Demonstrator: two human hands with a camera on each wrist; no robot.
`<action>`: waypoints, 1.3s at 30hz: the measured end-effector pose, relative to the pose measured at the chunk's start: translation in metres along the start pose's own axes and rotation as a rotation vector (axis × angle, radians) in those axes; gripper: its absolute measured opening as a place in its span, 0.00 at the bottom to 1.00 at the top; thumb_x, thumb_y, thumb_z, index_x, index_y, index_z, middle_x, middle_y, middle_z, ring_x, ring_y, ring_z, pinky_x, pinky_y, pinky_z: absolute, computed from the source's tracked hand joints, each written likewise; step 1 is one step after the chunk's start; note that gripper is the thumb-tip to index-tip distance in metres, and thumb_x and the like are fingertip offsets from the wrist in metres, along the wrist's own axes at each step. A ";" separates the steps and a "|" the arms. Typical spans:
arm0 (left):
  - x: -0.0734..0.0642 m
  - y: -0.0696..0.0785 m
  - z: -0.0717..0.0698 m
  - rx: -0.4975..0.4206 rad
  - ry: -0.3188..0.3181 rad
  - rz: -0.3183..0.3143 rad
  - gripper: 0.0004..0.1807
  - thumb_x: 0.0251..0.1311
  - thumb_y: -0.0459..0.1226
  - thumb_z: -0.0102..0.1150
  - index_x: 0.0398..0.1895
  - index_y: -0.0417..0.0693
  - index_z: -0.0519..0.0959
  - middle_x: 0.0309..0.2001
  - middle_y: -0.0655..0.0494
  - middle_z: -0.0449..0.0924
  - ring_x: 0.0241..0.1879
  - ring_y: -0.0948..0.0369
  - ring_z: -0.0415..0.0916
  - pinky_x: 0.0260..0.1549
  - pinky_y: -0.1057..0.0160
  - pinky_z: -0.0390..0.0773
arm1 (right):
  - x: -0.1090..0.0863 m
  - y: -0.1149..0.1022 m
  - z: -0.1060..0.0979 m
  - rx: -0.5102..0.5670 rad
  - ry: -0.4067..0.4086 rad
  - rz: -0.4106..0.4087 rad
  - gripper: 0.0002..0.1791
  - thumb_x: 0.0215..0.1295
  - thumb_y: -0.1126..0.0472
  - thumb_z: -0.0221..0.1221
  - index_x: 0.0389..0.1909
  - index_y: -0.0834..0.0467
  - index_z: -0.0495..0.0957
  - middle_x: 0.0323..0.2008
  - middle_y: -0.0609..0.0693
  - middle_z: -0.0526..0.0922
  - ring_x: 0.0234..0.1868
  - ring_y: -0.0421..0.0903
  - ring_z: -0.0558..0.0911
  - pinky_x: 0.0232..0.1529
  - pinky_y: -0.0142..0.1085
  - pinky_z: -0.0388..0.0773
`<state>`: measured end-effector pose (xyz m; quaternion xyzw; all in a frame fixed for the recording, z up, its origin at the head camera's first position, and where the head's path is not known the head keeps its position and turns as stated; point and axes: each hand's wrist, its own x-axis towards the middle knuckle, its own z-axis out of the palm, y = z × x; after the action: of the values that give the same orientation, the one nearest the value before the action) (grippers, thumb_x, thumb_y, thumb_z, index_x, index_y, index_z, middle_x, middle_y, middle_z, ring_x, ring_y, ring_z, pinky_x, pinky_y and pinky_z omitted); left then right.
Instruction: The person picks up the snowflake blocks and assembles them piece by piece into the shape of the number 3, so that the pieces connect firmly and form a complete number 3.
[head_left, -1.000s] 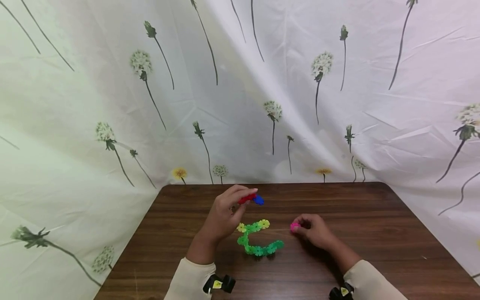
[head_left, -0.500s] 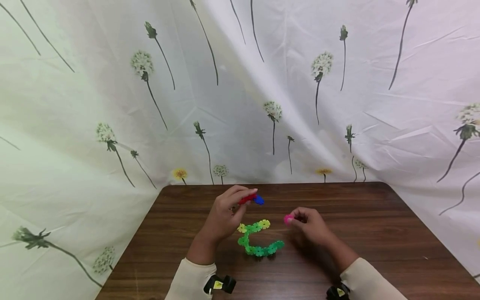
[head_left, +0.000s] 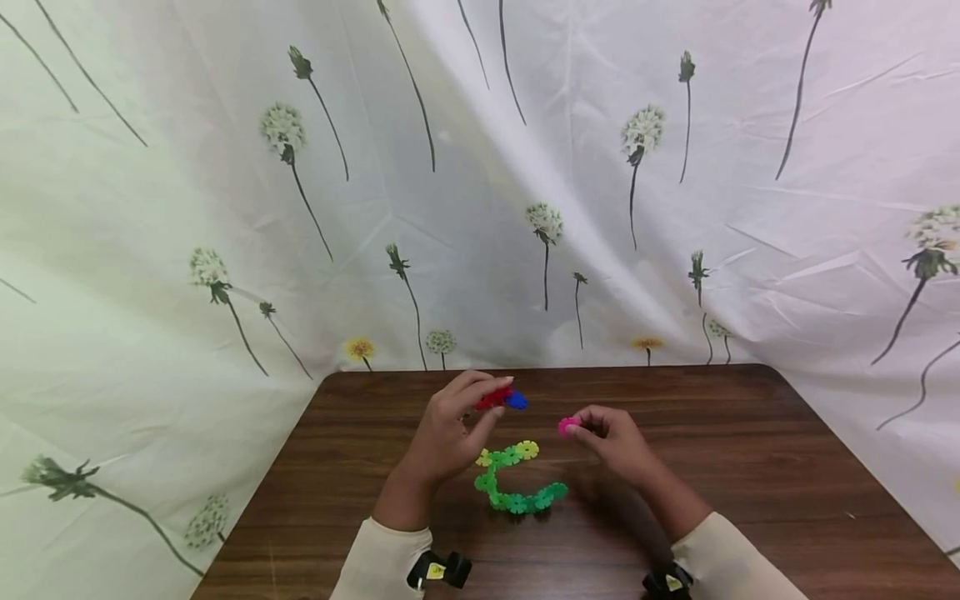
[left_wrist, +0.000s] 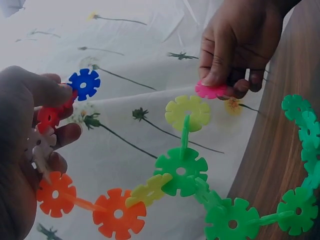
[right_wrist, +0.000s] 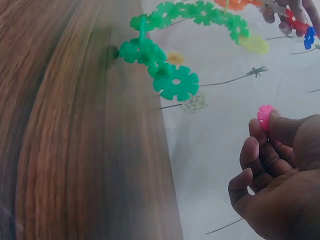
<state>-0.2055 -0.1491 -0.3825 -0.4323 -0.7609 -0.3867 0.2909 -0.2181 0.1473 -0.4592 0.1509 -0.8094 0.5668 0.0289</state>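
Note:
My left hand [head_left: 450, 429] is raised over the table and pinches a red flower-shaped disc [left_wrist: 48, 119] between thumb and fingers. A blue disc [left_wrist: 91, 90] sticks out past its fingertips. White discs [left_wrist: 45, 142] show beside the fingers, and orange discs [left_wrist: 107, 212] hang below. A yellow disc [left_wrist: 150, 190] joins these to green discs [left_wrist: 172, 162] in a curved chain [head_left: 517, 502]. Another yellow disc [left_wrist: 176, 111] stands at an upper end. Right of the chain, my right hand [head_left: 622, 450] pinches a single pink disc [right_wrist: 264, 115], apart from the blue one.
The brown wooden table [head_left: 750, 500] lies under both hands. A pale cloth [head_left: 480, 208] printed with dandelions hangs behind its far edge. Each wrist carries a black camera, one on the left sleeve [head_left: 386, 554].
My right hand has moved up and to the left with the pink disc, closer to the blue disc. My left hand and the chain have stayed almost still.

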 end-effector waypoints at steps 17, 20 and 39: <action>-0.001 0.000 0.001 0.006 -0.015 -0.047 0.21 0.72 0.29 0.68 0.66 0.44 0.85 0.53 0.51 0.86 0.47 0.60 0.84 0.42 0.65 0.87 | 0.000 -0.036 0.013 0.048 -0.017 -0.113 0.09 0.80 0.56 0.65 0.44 0.59 0.86 0.43 0.62 0.90 0.37 0.47 0.83 0.37 0.32 0.82; -0.001 0.000 0.002 0.006 -0.013 -0.041 0.21 0.72 0.29 0.68 0.66 0.44 0.85 0.53 0.51 0.86 0.46 0.60 0.83 0.40 0.65 0.86 | 0.000 -0.042 0.015 0.050 -0.007 -0.128 0.08 0.80 0.58 0.65 0.44 0.59 0.86 0.40 0.54 0.90 0.36 0.48 0.84 0.36 0.32 0.82; 0.000 -0.001 0.004 -0.011 -0.010 -0.038 0.20 0.73 0.29 0.67 0.65 0.43 0.85 0.52 0.50 0.86 0.43 0.61 0.82 0.39 0.65 0.87 | 0.000 -0.065 0.023 0.077 -0.001 -0.178 0.06 0.80 0.61 0.64 0.45 0.61 0.86 0.42 0.58 0.89 0.37 0.39 0.84 0.42 0.32 0.85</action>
<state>-0.2064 -0.1462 -0.3851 -0.4213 -0.7684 -0.3939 0.2774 -0.1970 0.1059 -0.4087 0.2234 -0.7705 0.5925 0.0730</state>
